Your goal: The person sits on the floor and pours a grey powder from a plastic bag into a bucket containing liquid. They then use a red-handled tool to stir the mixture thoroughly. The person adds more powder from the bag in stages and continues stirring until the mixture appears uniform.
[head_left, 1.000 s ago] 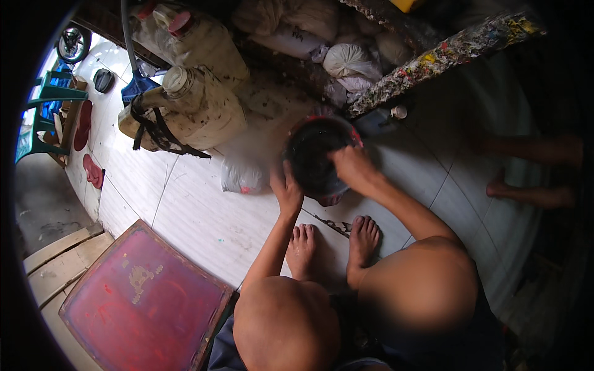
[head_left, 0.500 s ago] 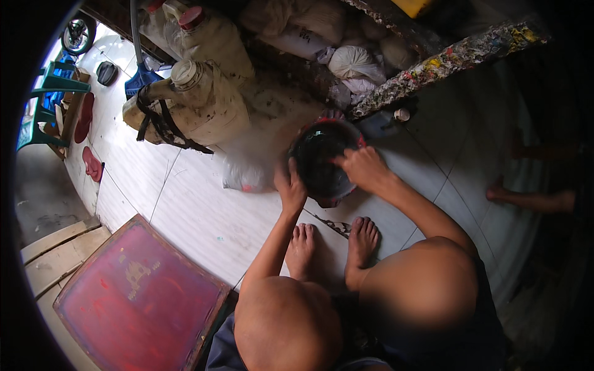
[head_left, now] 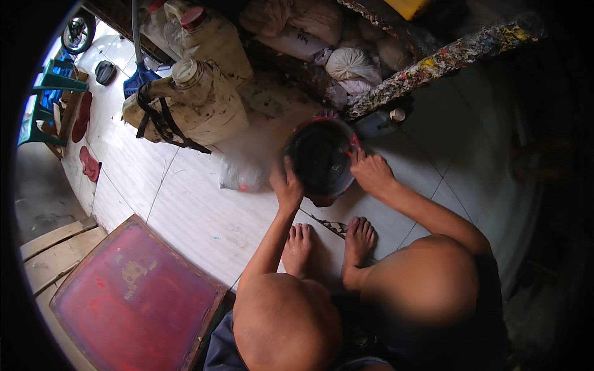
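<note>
Between my feet and the shelf, a round dark bucket [head_left: 341,174] with red on its rim stands on the tiled floor. Dark liquid with a slight sheen shows inside it. My left hand [head_left: 286,184] holds the bucket at its left side, thumb near the rim. At the right rim, my right hand [head_left: 373,175] is closed round a thin red stick-like tool [head_left: 354,146]. The tool's far end is hard to make out against the rim and dark inside.
Dirty plastic jerrycans [head_left: 195,111] stand beyond on the left, near a clear plastic bag [head_left: 240,174]. A paint-crusted beam [head_left: 433,68] runs across, with tied sacks [head_left: 352,65] behind it. A red board [head_left: 139,290] lies lower left; red sandals [head_left: 90,164] are farther off.
My right hand has moved from over the bucket's inside outward to its right rim. My left hand stays on the bucket. Another person's foot at the right has drawn back into the dark.
</note>
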A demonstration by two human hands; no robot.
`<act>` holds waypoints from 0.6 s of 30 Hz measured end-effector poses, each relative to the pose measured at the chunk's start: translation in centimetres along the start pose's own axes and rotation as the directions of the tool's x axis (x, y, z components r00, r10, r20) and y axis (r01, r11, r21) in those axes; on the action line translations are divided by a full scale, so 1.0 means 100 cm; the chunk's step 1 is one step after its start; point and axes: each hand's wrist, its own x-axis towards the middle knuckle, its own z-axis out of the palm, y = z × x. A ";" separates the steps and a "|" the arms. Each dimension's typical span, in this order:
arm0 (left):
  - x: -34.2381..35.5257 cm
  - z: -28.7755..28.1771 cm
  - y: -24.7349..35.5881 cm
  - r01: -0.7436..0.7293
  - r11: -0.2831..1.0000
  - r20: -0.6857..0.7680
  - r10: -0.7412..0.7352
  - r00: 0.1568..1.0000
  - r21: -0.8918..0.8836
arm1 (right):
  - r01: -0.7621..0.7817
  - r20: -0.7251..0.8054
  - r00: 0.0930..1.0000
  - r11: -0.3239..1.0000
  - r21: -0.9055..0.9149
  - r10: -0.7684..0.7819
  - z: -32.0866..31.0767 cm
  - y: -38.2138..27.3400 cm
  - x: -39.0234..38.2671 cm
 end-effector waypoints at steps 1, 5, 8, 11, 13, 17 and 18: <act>-0.001 0.000 -0.002 0.013 1.000 -0.012 -0.013 1.000 -0.008 | 0.023 0.092 0.995 0.996 0.081 -0.030 -0.006 -0.005 -0.008; -0.002 0.002 0.001 0.007 1.000 -0.002 -0.007 1.000 -0.005 | -0.009 -0.013 1.000 0.985 0.172 0.011 -0.026 -0.001 0.017; -0.004 0.001 0.008 -0.007 1.000 -0.015 0.007 1.000 0.003 | -0.093 0.071 0.994 0.989 0.112 0.086 -0.018 0.013 0.030; -0.008 0.002 0.017 0.036 0.999 -0.038 -0.037 0.999 -0.005 | -0.115 0.309 0.950 0.971 0.210 0.045 -0.013 -0.013 -0.001; -0.013 0.011 0.016 0.063 0.998 -0.019 -0.063 0.998 -0.023 | -0.184 0.304 0.949 0.927 0.328 0.081 -0.019 -0.029 -0.002; -0.014 0.018 0.033 0.054 0.996 0.045 -0.050 0.998 -0.070 | -0.417 0.460 0.886 0.534 0.735 0.058 -0.015 0.006 0.043; -0.014 0.017 0.032 0.056 0.996 0.051 -0.053 0.997 -0.070 | -0.404 0.421 0.903 0.512 0.758 0.088 -0.014 0.010 0.051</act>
